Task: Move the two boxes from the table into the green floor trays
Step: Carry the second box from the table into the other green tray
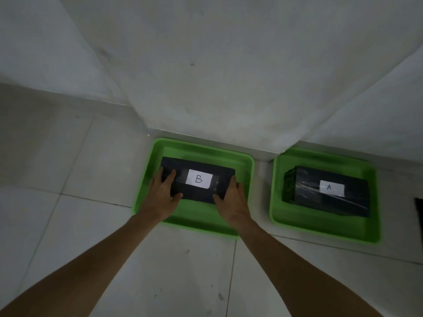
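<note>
A black box marked B [225, 179] lies inside the left green tray [201, 221] on the floor. My left hand [162, 197] grips its left end and my right hand [231, 202] grips its right end, fingers wrapped over the edges. Whether the box rests on the tray floor or hangs just above it I cannot tell. A second black box marked A [325, 197] lies in the right green tray [320, 229], apart from both hands.
Both trays sit against the foot of a white wall [217, 76] that juts out as a corner. Pale floor tiles [68, 168] spread to the left and towards me. A dark object [418, 209] shows at the right edge.
</note>
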A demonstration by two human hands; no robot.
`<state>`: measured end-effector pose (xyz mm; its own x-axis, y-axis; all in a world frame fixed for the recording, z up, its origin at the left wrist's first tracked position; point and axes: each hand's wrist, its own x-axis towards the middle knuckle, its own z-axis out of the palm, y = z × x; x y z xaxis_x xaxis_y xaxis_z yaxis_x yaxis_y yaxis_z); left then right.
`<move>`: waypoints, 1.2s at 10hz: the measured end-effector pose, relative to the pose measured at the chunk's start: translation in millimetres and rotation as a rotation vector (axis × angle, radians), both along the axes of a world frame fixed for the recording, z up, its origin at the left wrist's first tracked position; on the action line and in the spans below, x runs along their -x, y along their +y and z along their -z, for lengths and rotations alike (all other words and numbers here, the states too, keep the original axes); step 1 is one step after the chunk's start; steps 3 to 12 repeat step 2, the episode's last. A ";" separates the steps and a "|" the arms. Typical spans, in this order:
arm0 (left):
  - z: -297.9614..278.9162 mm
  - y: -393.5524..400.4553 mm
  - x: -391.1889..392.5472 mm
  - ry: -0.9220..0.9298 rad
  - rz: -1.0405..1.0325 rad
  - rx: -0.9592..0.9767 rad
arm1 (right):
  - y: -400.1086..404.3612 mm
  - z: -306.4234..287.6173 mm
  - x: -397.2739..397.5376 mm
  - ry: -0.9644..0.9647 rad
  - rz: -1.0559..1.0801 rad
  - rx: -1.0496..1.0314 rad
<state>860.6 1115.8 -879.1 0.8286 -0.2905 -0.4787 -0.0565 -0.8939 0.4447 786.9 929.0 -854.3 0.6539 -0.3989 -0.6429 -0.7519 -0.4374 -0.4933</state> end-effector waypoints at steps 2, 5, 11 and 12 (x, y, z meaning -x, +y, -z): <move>-33.1 -1.1 1.6 -0.004 0.061 -0.061 | -10.0 -34.2 3.5 -0.044 -0.037 0.042; -33.1 -1.1 1.6 -0.004 0.061 -0.061 | -10.0 -34.2 3.5 -0.044 -0.037 0.042; -33.1 -1.1 1.6 -0.004 0.061 -0.061 | -10.0 -34.2 3.5 -0.044 -0.037 0.042; -33.1 -1.1 1.6 -0.004 0.061 -0.061 | -10.0 -34.2 3.5 -0.044 -0.037 0.042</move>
